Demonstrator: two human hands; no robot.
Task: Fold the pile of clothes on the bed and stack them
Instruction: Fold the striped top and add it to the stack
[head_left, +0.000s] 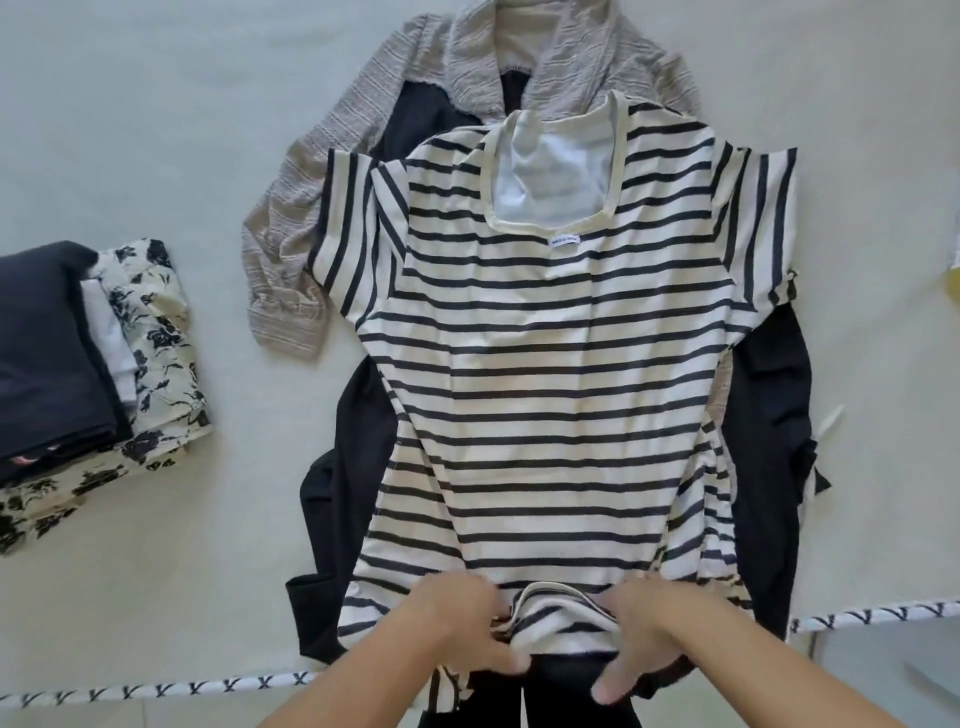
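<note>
A white T-shirt with dark stripes (550, 374) lies spread flat on top of the pile, neck away from me. Under it lie a black garment (774, 415) and a grey textured shirt (311, 223). My left hand (462, 623) and my right hand (644, 639) are both at the shirt's bottom hem, at the bed's near edge. The fingers of each hand curl round the bunched hem. A folded stack (78, 374) sits at the left: a dark item on top, a white one and floral pieces below.
The pale bed sheet (156, 156) stretches round the clothes. Its near edge carries a white piping with dark marks (208, 688). Beyond that edge is floor (883, 665). A small yellow thing (953, 270) shows at the right border.
</note>
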